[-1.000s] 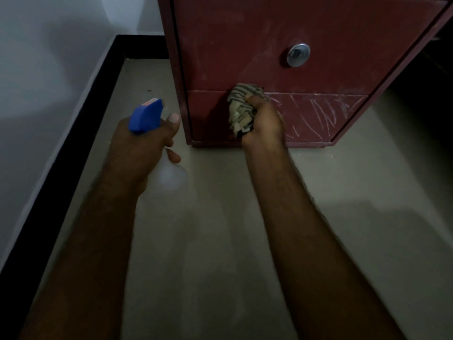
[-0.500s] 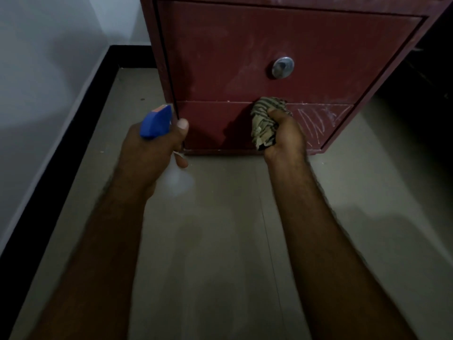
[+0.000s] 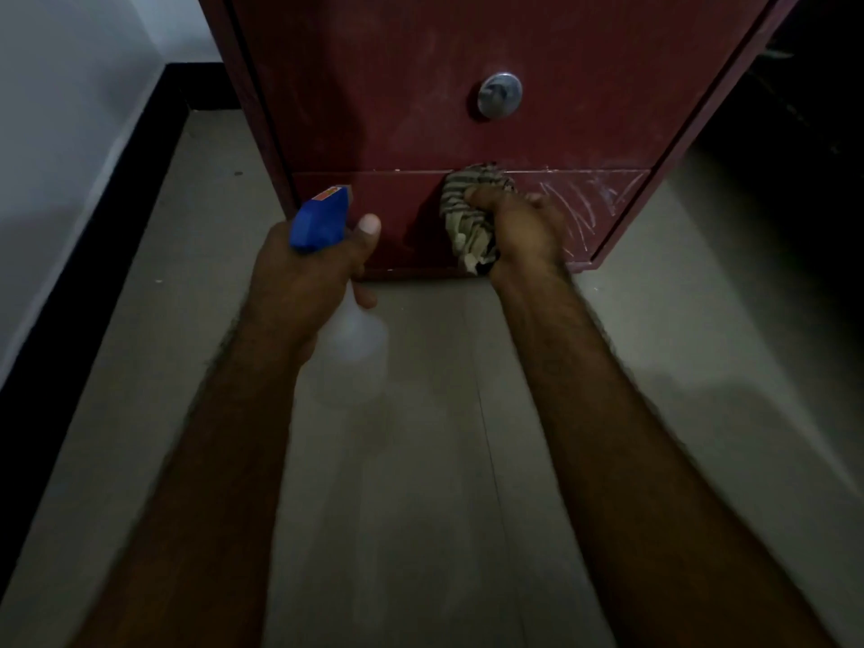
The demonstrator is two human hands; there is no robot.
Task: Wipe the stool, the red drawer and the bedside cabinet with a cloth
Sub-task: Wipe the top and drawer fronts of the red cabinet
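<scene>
A dark red drawer unit (image 3: 397, 86) stands on the floor ahead, with a round metal knob (image 3: 499, 94) on its drawer front. White scratch-like marks (image 3: 584, 203) cover the right part of its low bottom panel. My right hand (image 3: 523, 231) grips a bunched striped cloth (image 3: 467, 212) and presses it against that bottom panel, left of the marks. My left hand (image 3: 308, 278) holds a spray bottle with a blue head (image 3: 320, 222) and a pale translucent body (image 3: 355, 334), a little in front of the unit's lower left corner.
Grey tiled floor (image 3: 421, 484) stretches toward me. A white wall (image 3: 56, 109) with a black skirting board (image 3: 93, 240) runs along the left. Right of the unit lies a dark, unlit space (image 3: 795, 133).
My right hand has slid the cloth rightward along the bottom panel, toward the white marks. My left hand with the spray bottle has come closer to the unit, and my view has shifted nearer.
</scene>
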